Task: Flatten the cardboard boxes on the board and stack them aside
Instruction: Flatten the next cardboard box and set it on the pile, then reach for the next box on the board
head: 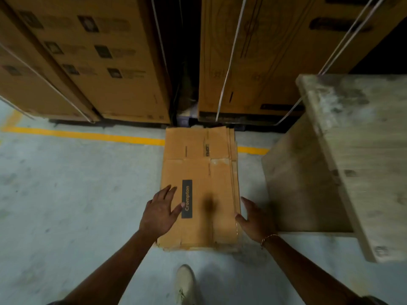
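A stack of flattened brown cardboard boxes (199,172) lies on the grey floor in the middle of the view, its top sheet carrying a black "Crompton" label. My left hand (159,213) rests flat on the stack's near left part, fingers spread, holding nothing. My right hand (255,221) is at the stack's near right edge, fingers apart, touching the side of the sheets. The wooden board (356,155) stands at the right, its top bare in the visible part.
Tall strapped cartons (105,62) (264,58) line the back, with a dark gap between them. A yellow floor line (88,135) runs behind the stack. My shoe (185,282) is on the floor just below the stack.
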`<state>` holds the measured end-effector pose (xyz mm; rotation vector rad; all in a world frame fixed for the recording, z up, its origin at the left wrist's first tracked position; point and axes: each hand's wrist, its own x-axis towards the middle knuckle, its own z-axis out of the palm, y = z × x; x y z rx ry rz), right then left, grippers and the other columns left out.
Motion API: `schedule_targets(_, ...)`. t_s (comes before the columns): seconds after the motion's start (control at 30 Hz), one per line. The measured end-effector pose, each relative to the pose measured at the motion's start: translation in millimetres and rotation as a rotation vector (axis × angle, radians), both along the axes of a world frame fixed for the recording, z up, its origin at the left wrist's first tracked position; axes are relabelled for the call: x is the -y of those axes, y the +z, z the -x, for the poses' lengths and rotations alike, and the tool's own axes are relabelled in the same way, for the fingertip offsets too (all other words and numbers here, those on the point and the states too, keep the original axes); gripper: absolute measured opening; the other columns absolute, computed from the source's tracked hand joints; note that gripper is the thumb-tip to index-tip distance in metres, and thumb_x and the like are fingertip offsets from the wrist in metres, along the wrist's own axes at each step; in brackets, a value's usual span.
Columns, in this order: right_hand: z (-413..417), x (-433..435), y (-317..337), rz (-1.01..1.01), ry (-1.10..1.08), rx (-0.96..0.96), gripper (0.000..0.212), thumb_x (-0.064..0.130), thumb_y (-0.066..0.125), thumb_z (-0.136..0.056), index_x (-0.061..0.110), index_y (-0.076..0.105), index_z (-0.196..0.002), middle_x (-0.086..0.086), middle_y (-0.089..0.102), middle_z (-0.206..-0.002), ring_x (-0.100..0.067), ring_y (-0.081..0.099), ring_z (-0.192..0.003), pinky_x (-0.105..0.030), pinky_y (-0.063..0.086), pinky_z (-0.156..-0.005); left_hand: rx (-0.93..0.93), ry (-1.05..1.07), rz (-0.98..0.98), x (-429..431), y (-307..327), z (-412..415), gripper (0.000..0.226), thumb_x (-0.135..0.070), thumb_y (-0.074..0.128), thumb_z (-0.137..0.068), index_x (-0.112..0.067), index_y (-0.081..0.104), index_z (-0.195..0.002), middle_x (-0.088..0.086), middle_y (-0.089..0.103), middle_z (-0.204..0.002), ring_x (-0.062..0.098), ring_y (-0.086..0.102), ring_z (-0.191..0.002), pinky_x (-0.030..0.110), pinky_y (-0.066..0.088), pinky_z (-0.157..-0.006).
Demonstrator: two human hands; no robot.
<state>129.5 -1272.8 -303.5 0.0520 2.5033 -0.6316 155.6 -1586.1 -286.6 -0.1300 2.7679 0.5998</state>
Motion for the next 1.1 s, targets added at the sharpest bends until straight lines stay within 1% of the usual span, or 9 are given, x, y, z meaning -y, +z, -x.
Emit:
schedule_targets(0.1, 1, -5, 94, 0.04, -0.007, -0.089, 0.069, 0.045, 0.056, -0.095, 0.023, 0.028, -0.154, -0.001, 0.037, -0.156, -0.021, 0.039, -0.14, -0.037, 0.037, -0.113, -0.064, -0.04, -0.046, -19, 92, 14, 0.075, -0.07, 0.029, -0.093, -0.025, 0.031, -0.154, 0.0, 0.03, -0.16, 0.022, 0.031, -0.145, 0.045, 0.036, -0.11)
schedule_targets(0.2, -1, -21, 170, 0.091, -0.081, -0.176, 0.071, 0.048, 0.056, -0.094, 0.022, 0.029, -0.154, -0.002, 0.037, -0.156, -0.021, 0.038, -0.141, -0.04, 0.035, -0.114, -0.108, -0.101, -0.079, -46, 169, 20, 0.085, -0.075, 0.021, -0.086, -0.026, 0.029, -0.154, -0.001, 0.027, -0.161, 0.021, 0.028, -0.146, 0.044, 0.033, -0.112)
schedule_targets(0.37, -22, -66, 251, 0.15, -0.289, -0.314, 0.072, 0.047, 0.059, -0.094, 0.017, 0.031, -0.153, -0.006, 0.038, -0.156, -0.025, 0.039, -0.141, -0.041, 0.035, -0.113, -0.182, -0.226, -0.11, -96, 244, 24, 0.084, -0.075, 0.019, -0.085, -0.029, 0.026, -0.155, -0.004, 0.024, -0.162, 0.02, 0.025, -0.146, 0.046, 0.032, -0.114)
schedule_targets(0.43, -34, -95, 271, 0.143, -0.343, -0.337, 0.077, 0.054, 0.054, -0.089, 0.019, 0.031, -0.153, -0.005, 0.038, -0.156, -0.025, 0.039, -0.14, -0.038, 0.035, -0.111, -0.203, -0.281, -0.112, -122, 261, 29, 0.084, -0.077, 0.02, -0.085, -0.03, 0.026, -0.155, -0.005, 0.024, -0.162, 0.019, 0.024, -0.147, 0.046, 0.031, -0.114)
schedule_targets(0.5, -45, -131, 283, 0.13, -0.38, -0.366, 0.074, 0.05, 0.056, -0.091, 0.021, 0.03, -0.154, -0.002, 0.037, -0.156, -0.023, 0.04, -0.139, -0.037, 0.036, -0.109, -0.227, -0.352, -0.108, -156, 276, 35, 0.082, -0.077, 0.02, -0.088, -0.03, 0.025, -0.155, -0.005, 0.023, -0.162, 0.019, 0.022, -0.148, 0.047, 0.03, -0.115)
schedule_targets(0.6, -63, -190, 297, 0.107, -0.421, -0.411, 0.068, 0.047, 0.056, -0.095, 0.026, 0.029, -0.154, 0.002, 0.034, -0.158, -0.02, 0.04, -0.14, -0.037, 0.038, -0.108, -0.238, -0.445, -0.117, -218, 297, 44, 0.07, -0.066, 0.033, -0.097, -0.031, 0.02, -0.157, -0.006, 0.016, -0.164, 0.018, 0.016, -0.15, 0.046, 0.025, -0.117)
schedule_targets(0.7, -79, -254, 312, 0.118, -0.484, -0.463, 0.069, 0.052, 0.054, -0.095, 0.026, 0.029, -0.154, 0.002, 0.034, -0.158, -0.018, 0.038, -0.141, -0.039, 0.037, -0.111, -0.255, -0.525, -0.138, -293, 314, 49, 0.069, -0.063, 0.035, -0.098, -0.033, 0.018, -0.157, -0.009, 0.012, -0.165, 0.017, 0.013, -0.151, 0.045, 0.021, -0.119)
schedule_targets(0.93, -125, -418, 338, 0.109, -0.617, -0.527, 0.068, 0.053, 0.051, -0.096, 0.026, 0.029, -0.154, 0.005, 0.032, -0.159, -0.014, 0.029, -0.145, -0.044, 0.03, -0.116, -0.294, -0.645, -0.205, -490, 336, 40, 0.068, -0.062, 0.039, -0.098, -0.031, 0.023, -0.156, -0.005, 0.016, -0.165, 0.019, 0.016, -0.15, 0.046, 0.022, -0.117)
schedule_targets(1.1, -162, -522, 349, 0.054, -0.673, -0.494, 0.068, 0.057, 0.049, -0.095, 0.028, 0.028, -0.154, 0.006, 0.032, -0.159, -0.018, 0.042, -0.137, -0.043, 0.035, -0.112, -0.308, -0.717, -0.243, -622, 344, 17, 0.066, -0.059, 0.041, -0.098, -0.029, 0.027, -0.155, -0.004, 0.018, -0.164, 0.017, 0.018, -0.149, 0.042, 0.023, -0.117)
